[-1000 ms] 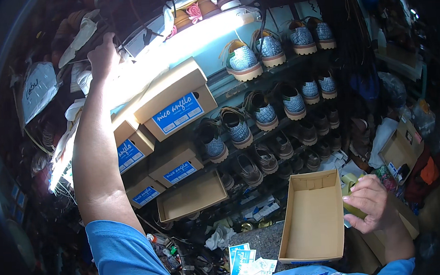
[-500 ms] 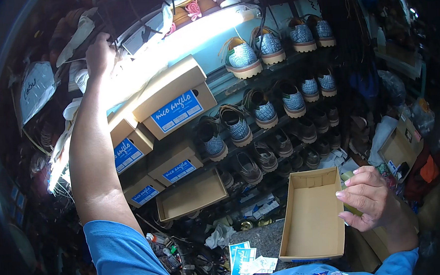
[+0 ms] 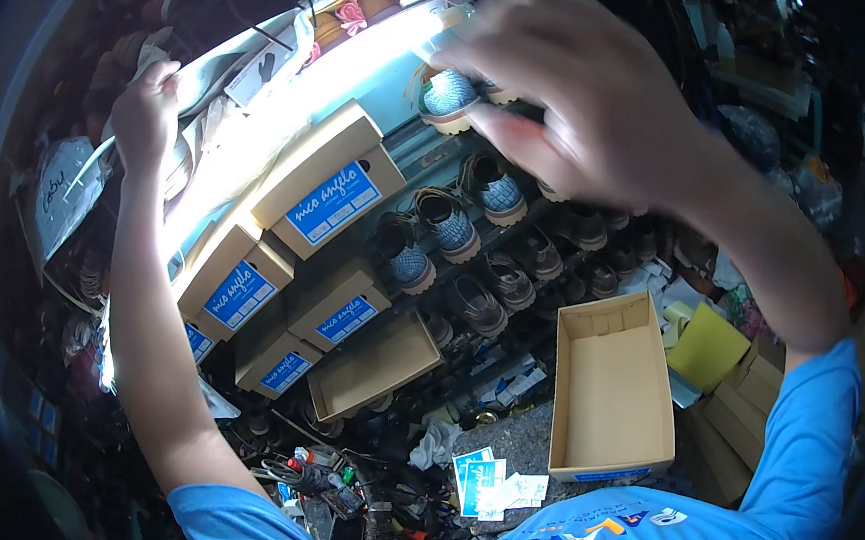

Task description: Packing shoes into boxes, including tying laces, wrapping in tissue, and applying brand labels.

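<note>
My left hand (image 3: 146,114) is raised at the upper left with its fingers curled closed, beside pale plastic sheeting and the bright tube lamp (image 3: 343,55). Whatever it grips cannot be made out. My right hand (image 3: 565,92) is up at the right end of the lamp, in front of the top row of blue-and-white textured shoes (image 3: 446,95). Motion blurs its fingers, so their hold is unclear. An open, empty brown cardboard box (image 3: 610,388) rests in front of me, touched by neither hand.
Brown shoe boxes with blue labels (image 3: 333,205) are stacked at the left of the shelves. Below them lies an open box lid (image 3: 374,371). Dark shoes (image 3: 478,307) line the lower shelf. Blue and white cards (image 3: 483,487) lie near the open box, beside a yellow sheet (image 3: 707,346).
My right hand has left the open box and risen to the lamp's right end. My left hand has shifted slightly left and down. The view has moved a little.
</note>
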Motion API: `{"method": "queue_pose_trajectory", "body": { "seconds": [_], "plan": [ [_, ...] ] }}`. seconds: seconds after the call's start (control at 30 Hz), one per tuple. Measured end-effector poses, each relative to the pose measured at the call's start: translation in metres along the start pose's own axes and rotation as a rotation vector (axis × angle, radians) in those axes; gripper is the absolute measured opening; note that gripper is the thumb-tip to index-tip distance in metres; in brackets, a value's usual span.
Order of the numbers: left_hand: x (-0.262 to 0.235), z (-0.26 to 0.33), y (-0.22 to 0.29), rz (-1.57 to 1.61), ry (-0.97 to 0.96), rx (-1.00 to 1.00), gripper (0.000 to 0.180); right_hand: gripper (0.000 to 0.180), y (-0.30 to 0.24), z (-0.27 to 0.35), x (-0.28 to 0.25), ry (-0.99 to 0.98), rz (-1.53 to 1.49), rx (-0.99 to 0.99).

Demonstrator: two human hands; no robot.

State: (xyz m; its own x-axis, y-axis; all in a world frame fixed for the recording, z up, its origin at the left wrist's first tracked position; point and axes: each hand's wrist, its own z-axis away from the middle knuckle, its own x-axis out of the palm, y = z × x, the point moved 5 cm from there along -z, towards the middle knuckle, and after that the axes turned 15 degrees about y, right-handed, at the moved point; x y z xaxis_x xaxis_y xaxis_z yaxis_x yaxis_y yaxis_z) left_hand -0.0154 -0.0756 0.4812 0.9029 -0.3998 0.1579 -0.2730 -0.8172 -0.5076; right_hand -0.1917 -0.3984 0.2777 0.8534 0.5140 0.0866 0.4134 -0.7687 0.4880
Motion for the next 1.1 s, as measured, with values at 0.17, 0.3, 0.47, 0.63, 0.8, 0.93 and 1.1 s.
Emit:
{"method": "queue_pose_trajectory", "body": {
  "seconds": [0.17, 0.3, 0.47, 0.63, 0.8, 0.93, 1.1],
  "plan": [
    [-0.065, -0.002, 0.075, -0.051, 0.057, 0.284, 0.017, 0.042, 0.039, -0.07, 0.077, 0.067, -0.01, -0.036],
    [-0.136, 0.013, 0.148, -0.071, 0.092, 0.424, 0.017, 0.043, 0.056, -0.101, 0.117, 0.264, -0.026, -0.12],
    [-0.214, 0.057, 0.157, -0.019, -0.033, 0.194, 0.025, 0.024, 0.051, -0.09, 0.086, -0.243, -0.102, 0.138],
    [-0.206, 0.107, 0.157, -0.053, -0.228, -0.008, 0.026, 0.072, 0.007, -0.018, 0.065, -0.257, -0.066, -0.123],
    [-0.204, 0.088, 0.242, 0.27, -0.212, 0.071, 0.022, 0.053, -0.056, 0.007, 0.069, 0.33, -0.28, -0.216],
    [-0.213, 0.092, 0.269, 0.38, -0.238, 0.028, 0.026, 0.018, -0.035, 0.022, 0.066, 0.304, -0.386, -0.291],
    [-0.207, 0.143, 0.269, 0.494, -0.33, 0.072, 0.027, 0.059, -0.034, 0.076, 0.032, -0.092, -0.206, -0.201]
  ]
}}
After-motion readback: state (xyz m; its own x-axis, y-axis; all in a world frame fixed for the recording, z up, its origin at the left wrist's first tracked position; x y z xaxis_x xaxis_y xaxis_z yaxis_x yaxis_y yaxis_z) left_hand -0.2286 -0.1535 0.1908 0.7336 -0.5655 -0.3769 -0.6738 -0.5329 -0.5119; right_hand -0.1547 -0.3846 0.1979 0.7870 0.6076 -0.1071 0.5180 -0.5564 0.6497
